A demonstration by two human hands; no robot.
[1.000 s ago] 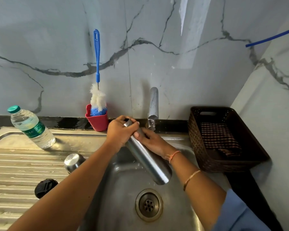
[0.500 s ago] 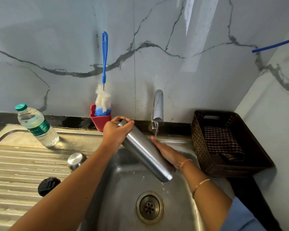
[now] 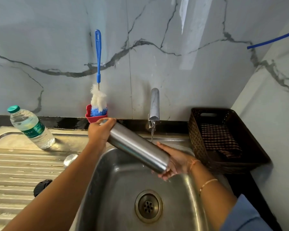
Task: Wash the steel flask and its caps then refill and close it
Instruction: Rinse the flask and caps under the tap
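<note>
flask (image 3: 137, 145) tilted over sink (image 3: 115, 189) beside running tap (image 3: 154, 104): left hand (image 3: 98, 130) grasps its upper end, right hand (image 3: 175, 159) clasps its base.

A: Is there any writing to read?

B: Only on the bottle (image 3: 31, 127). Its green label (image 3: 34, 130) carries one word in white cursive, slanting as the bottle leans.

A: Can you spell it out?

B: Not wholly. The last letters look like "re", and those before them are blurred, so I cannot give the brand.

A: And the small print?

B: A few pale marks sit further round the label, too small to make out.
</note>
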